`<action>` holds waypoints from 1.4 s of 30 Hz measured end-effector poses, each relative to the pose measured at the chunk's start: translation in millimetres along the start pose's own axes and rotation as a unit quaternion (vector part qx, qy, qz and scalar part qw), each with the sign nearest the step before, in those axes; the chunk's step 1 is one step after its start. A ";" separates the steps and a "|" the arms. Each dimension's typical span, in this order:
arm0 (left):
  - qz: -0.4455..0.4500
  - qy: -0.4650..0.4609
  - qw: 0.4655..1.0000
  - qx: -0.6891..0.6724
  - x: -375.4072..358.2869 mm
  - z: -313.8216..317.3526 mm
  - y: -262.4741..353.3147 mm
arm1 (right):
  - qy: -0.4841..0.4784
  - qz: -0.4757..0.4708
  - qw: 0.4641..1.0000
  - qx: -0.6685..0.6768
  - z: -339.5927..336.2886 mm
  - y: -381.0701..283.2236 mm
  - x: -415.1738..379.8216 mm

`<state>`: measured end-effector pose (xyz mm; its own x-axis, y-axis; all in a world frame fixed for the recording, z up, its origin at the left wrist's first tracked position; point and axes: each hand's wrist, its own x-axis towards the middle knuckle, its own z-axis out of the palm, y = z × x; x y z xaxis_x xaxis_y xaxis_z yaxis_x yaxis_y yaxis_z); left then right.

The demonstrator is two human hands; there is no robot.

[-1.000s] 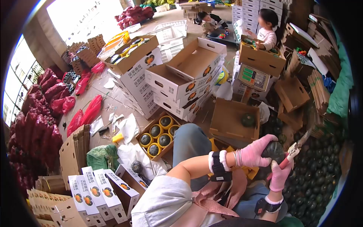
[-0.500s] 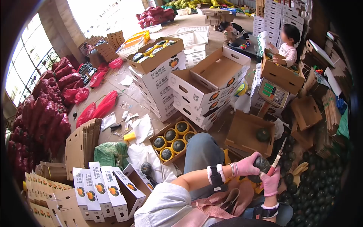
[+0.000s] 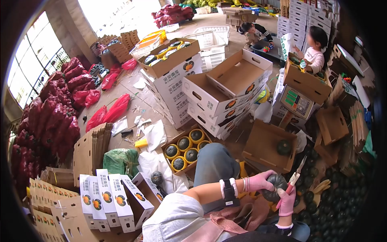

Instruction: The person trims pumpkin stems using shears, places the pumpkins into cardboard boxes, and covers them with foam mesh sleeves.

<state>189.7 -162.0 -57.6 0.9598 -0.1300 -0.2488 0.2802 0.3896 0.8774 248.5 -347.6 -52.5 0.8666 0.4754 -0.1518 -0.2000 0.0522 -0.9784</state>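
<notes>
My left hand (image 3: 261, 181), in a pink glove, grips a dark green squash (image 3: 277, 185) over my lap. Just right of it, my right hand (image 3: 287, 200), also pink-gloved, holds red-handled shears (image 3: 296, 175) with the blades pointing up beside the squash. A black band sits on each wrist. Below and to the right lies a heap of dark green squashes (image 3: 338, 201). An open brown carton (image 3: 269, 148) just beyond my hands holds one squash (image 3: 284, 147). By my knee a small carton (image 3: 186, 149) holds several squashes in yellow foam nets.
Stacks of white printed cartons (image 3: 217, 94) stand ahead, with a scale (image 3: 296, 101) to their right. Two small persons (image 3: 314, 50) are at the back by boxes. Red mesh sacks (image 3: 48, 117) line the left. Folded white boxes (image 3: 109, 199) and flat cardboard (image 3: 90, 149) lie near left.
The view has shifted, sliding the scene right and down. My hands with the squash and shears sit lower and closer to my lap; the shears now point more upright.
</notes>
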 end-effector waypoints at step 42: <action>-0.113 -0.300 0.830 0.456 13.5 -46.4 106.6 | 0.243 0.273 0.872 0.325 -113.1 76.3 33.5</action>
<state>233.3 -79.9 13.6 0.6270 -0.6425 -0.4405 0.0604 -0.5236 0.8498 313.9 -427.0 -148.1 0.6202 0.1661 -0.7667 -0.7243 0.4966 -0.4783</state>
